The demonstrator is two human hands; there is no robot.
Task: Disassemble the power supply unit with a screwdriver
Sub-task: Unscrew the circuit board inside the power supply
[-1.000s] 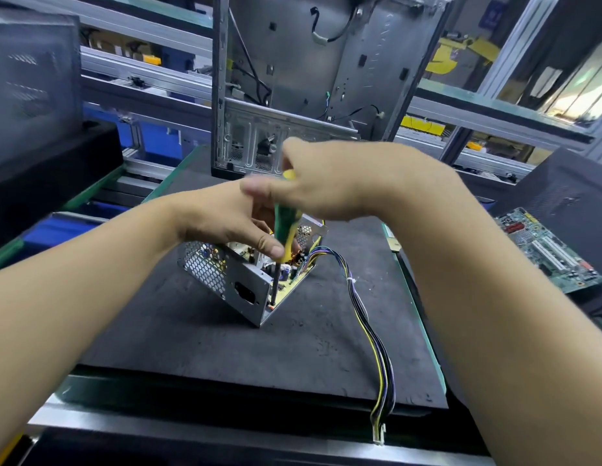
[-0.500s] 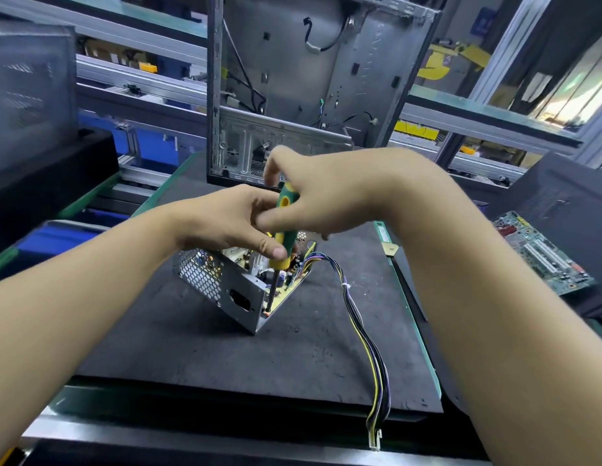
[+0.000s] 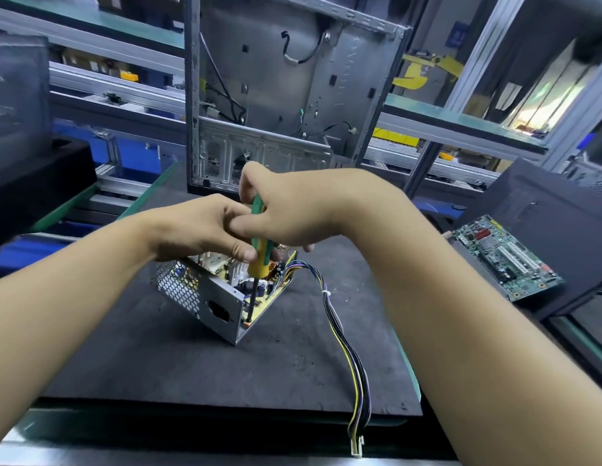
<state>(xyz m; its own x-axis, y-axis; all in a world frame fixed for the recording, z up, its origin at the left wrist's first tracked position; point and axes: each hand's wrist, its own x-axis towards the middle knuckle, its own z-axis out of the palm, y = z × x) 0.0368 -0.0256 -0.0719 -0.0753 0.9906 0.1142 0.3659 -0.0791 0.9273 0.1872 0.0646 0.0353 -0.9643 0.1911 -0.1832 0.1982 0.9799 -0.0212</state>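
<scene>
The power supply unit (image 3: 205,299) sits tilted on the black mat, its cover off, with the circuit board and coils showing. Its wire bundle (image 3: 343,344) trails to the front right and ends in a connector at the mat's edge. My right hand (image 3: 292,210) grips the green and yellow handle of the screwdriver (image 3: 259,253) from above. The shaft stands nearly upright, its tip at the unit's near corner inside the casing. My left hand (image 3: 198,230) rests on top of the unit, its thumb against the yellow lower part of the handle.
An empty computer case (image 3: 292,95) stands upright behind the mat (image 3: 158,358). A green motherboard (image 3: 504,257) lies on a dark panel at the right. A black box sits at the far left. Metal racks fill the background.
My right hand has shifted its fingers on the screwdriver handle and come lower, closer to my left hand. The tip stays at the same corner of the unit.
</scene>
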